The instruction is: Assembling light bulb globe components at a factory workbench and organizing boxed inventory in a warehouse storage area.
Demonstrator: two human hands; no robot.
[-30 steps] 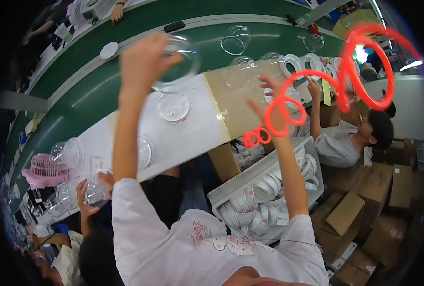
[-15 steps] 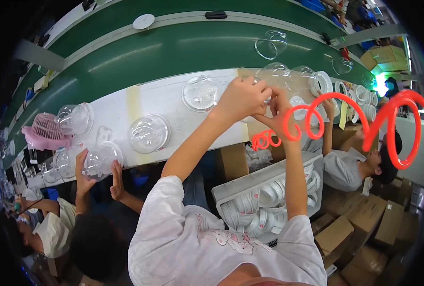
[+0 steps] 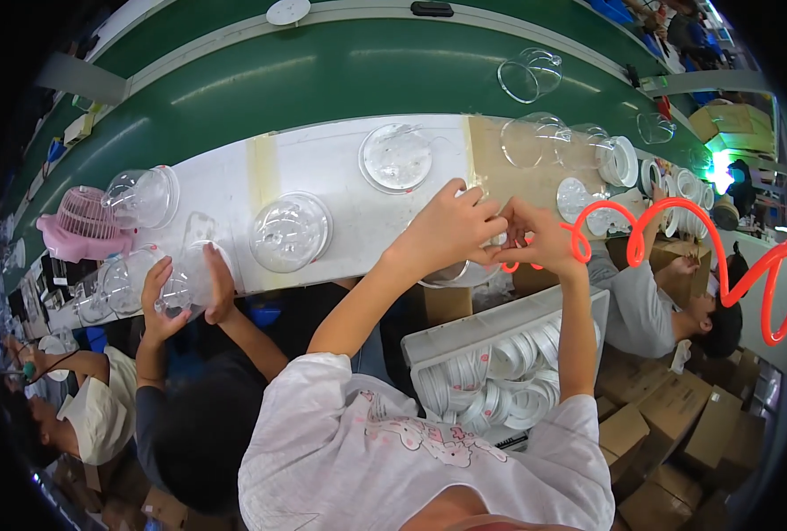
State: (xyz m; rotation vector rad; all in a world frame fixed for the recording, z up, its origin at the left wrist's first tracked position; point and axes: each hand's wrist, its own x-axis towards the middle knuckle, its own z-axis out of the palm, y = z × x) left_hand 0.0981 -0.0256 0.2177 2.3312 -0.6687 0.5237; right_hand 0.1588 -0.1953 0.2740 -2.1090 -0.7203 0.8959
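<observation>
My left hand [image 3: 454, 219] and my right hand [image 3: 540, 237] meet over the near edge of the white work surface [image 3: 340, 159]. Both have bent, closed fingers, with a small whitish piece [image 3: 498, 239] between them that I cannot make out. Right below them, mostly covered, lies a round clear part with a pale rim [image 3: 451, 276]. A red coiled hose [image 3: 668, 205] runs in from the right and passes by my right wrist; whether it joins anything in my hand is hidden. Two clear domes with rims, one farther off [image 3: 397, 157] and one to the left [image 3: 289, 232], lie nearby.
Below my right forearm stands a white crate [image 3: 416, 350] full of white rings. Clear domes [image 3: 535, 140] and white rings [image 3: 621, 162] line the right. To the left a co-worker's hands [image 3: 221, 283] hold a clear dome, near a pink basket-like thing [image 3: 84, 217]. Cardboard boxes [image 3: 668, 407] fill the lower right.
My hands have come nearer to me, and the round clear part below them now shows. The red hose's coils have shifted and stretched. The whole view has turned slightly.
</observation>
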